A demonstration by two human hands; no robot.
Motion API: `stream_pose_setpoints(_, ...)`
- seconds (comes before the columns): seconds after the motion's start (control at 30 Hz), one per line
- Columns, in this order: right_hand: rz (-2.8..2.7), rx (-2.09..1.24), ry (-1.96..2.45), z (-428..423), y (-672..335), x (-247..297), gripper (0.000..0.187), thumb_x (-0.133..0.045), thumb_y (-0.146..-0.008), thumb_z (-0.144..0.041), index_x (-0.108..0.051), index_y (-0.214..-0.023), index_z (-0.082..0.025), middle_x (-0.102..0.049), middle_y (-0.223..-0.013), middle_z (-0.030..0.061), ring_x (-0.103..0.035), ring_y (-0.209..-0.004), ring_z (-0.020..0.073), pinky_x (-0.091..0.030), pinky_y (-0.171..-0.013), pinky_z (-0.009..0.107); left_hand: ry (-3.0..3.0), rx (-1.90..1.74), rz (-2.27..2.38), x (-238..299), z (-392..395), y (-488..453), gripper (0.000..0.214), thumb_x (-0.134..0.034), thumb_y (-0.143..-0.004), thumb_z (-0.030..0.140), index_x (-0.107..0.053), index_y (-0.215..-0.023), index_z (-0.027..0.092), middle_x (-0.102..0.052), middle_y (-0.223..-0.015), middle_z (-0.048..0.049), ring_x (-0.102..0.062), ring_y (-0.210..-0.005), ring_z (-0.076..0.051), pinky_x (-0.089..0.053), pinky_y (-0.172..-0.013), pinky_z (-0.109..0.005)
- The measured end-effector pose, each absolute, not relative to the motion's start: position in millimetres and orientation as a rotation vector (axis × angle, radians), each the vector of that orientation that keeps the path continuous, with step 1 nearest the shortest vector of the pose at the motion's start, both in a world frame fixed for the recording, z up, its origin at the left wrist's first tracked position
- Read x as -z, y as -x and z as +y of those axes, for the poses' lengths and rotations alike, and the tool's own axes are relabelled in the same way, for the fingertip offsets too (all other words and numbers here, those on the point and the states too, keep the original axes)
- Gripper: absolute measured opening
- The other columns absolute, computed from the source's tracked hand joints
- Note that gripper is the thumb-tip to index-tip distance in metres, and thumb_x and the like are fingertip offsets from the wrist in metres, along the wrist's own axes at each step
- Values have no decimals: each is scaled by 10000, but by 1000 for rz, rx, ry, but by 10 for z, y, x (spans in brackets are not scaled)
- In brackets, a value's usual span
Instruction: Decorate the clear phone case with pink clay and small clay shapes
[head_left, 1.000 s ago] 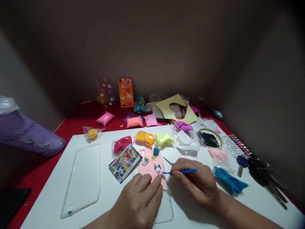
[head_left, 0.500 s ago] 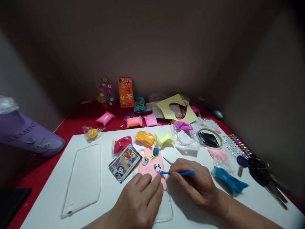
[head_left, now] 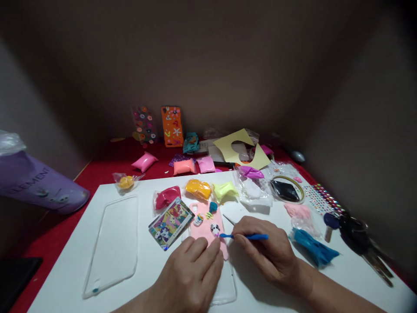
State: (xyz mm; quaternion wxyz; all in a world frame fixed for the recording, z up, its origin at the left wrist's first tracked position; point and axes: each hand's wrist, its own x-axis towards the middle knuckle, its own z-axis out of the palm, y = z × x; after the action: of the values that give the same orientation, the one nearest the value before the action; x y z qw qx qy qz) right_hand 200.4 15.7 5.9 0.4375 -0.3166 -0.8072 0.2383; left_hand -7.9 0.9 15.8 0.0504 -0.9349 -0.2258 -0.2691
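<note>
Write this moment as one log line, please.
left hand: on pink-covered case | right hand: holds blue tool | tip: at black-and-white decoration

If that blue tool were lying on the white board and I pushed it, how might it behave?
The blue tool is probably stiff, since it looks straight in the right hand. Being so thin, it's likely light. Its narrow, rod-like shape suggests it might roll on the flat white board.
</note>
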Motion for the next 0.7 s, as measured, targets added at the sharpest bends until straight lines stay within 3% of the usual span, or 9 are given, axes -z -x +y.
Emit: stream_pose_setpoints(0.7, -1985, -565, 762, 147, -1992, -102, 186, -497, -828, -32, -561, -945, -162, -604, -735, 48, -552, -656, 149, -427, -584, 283, 2833, 827, -651, -159, 4, 100, 207, -467, -837, 29, -653, -925, 19, -702, -894, -189, -570, -676, -216, -487, -510, -335)
